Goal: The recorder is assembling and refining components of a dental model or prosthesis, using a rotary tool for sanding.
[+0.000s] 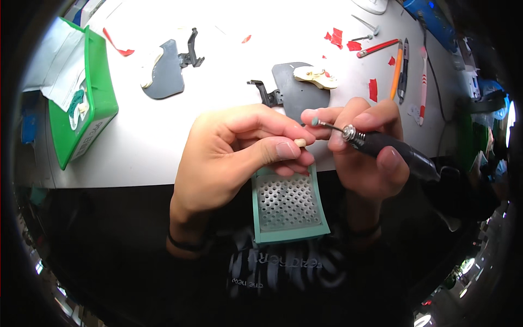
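Observation:
Between the thumb and fingers of my left hand (234, 147) is a small cream-coloured dental crown (300, 143). My right hand (370, 147) grips a black rotary handpiece (400, 151), its metal nose facing left. The handpiece carries a thin shank with a small green grinding stone (316, 121) at the tip. That stone stands a little above and to the right of the crown, apart from it. Below both hands, at the table's front edge, a perforated metal plate in a pale green frame (291, 237) juts toward me; its far end is partly hidden by my fingers.
Two grey plates with black hinged arms, a left one (166, 73) and a middle one (291, 82), bear cream dental casts. A green bin (101, 103) stands at left. Red scraps (373, 90), a red pencil (378, 48), an orange pencil (396, 71) and a black pen (403, 73) lie right.

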The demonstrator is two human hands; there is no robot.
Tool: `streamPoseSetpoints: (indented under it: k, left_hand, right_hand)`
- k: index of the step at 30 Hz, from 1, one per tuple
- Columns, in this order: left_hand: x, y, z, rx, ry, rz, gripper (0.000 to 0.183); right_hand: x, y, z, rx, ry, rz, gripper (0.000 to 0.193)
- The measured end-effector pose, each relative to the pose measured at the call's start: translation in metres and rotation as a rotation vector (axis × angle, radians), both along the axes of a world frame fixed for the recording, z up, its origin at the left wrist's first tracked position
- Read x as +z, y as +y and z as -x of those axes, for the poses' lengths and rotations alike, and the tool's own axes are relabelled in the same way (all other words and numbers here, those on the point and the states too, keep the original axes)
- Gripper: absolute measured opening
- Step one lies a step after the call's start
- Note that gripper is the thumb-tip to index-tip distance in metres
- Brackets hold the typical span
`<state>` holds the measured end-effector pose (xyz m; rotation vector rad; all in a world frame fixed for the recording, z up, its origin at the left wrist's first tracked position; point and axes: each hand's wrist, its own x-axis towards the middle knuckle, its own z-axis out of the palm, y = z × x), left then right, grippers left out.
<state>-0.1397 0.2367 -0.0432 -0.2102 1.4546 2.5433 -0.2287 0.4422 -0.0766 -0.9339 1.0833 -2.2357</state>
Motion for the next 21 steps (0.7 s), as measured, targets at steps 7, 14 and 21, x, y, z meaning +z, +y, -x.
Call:
streamPoseSetpoints:
  k: [7,14,21]
  left_hand:
    - [-0.0041,-0.0018,-0.0039,0.020,0.073,-0.037,0.011]
    - [-0.0054,-0.0005,-0.0046,0.021,0.054,-0.029,0.010]
    - [-0.0049,-0.0014,-0.0036,0.019,0.076,-0.028,0.010]
  right_hand:
    - [-0.0008,0.0036,0.0037,0.132,-0.106,0.024,0.037]
    - [-0.0031,0.0044,0.0067,0.175,-0.105,0.023,0.033]
    - [-0.0018,0.0024,0.0052,0.188,-0.135,0.042,0.032]
